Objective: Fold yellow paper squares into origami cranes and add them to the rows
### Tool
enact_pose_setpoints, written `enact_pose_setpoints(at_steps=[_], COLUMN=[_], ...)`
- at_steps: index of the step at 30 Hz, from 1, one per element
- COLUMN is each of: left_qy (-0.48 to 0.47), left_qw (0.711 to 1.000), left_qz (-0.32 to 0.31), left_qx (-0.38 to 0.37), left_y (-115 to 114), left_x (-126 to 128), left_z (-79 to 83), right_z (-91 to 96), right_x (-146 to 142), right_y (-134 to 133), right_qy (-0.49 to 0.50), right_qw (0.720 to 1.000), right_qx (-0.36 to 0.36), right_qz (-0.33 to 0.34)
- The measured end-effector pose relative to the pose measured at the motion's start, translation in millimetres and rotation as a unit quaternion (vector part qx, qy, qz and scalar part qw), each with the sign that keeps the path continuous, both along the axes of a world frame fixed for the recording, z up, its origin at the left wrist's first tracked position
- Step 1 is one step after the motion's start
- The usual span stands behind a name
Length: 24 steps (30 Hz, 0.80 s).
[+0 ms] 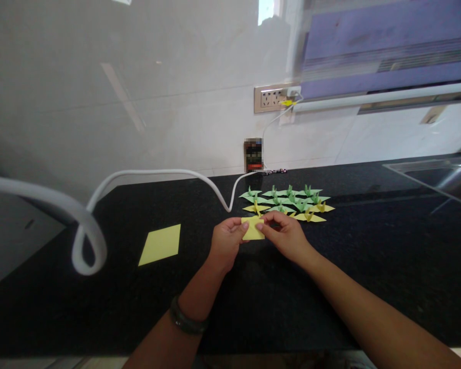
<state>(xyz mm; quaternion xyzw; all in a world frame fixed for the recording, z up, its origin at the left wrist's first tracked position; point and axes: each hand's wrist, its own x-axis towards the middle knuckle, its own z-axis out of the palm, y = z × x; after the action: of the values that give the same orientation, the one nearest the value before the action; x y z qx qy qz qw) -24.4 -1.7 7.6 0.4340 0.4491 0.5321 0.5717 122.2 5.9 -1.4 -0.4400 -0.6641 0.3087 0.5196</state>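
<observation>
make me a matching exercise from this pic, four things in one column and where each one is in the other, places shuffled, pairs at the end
Things
1. flat yellow paper sheet
2. dark, ring-shaped bracelet
3. green and yellow folded paper cranes
4. small yellow paper square

Places
A. around the left forearm
B. held between the left hand and the right hand
C. on the glossy black counter, left of the left hand
D. grouped on the counter, just beyond the hands

Pairs
1-C
2-A
3-D
4-B

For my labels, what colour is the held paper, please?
The held paper is yellow; see the head view.
</observation>
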Motion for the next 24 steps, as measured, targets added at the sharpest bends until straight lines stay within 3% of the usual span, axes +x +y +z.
enact_pose_setpoints(at_steps=[5, 14, 24], left_qy=[-0.007, -0.018, -0.024], left_qw=[1.000, 0.998, 0.997], left_qz=[-0.020, -0.057, -0.074], left_qx=[-0.006, 0.014, 0.002], left_y=[-1.1, -2.3, -2.5], left_x=[-0.4, -2.3, -5.4], left_z=[0.7, 2.0, 7.0], right_z=[5.9, 8.8, 9.6], right_x=[-0.3, 0.7, 12.1], right_y=[-1.7, -3.4, 1.0], right_qy=[-0.012, -0.012, -0.157], right_qw=[0.999, 0.997, 0.970], right_qx=[0.048, 0.066, 0.171], right_qz=[0.015, 0.025, 0.069])
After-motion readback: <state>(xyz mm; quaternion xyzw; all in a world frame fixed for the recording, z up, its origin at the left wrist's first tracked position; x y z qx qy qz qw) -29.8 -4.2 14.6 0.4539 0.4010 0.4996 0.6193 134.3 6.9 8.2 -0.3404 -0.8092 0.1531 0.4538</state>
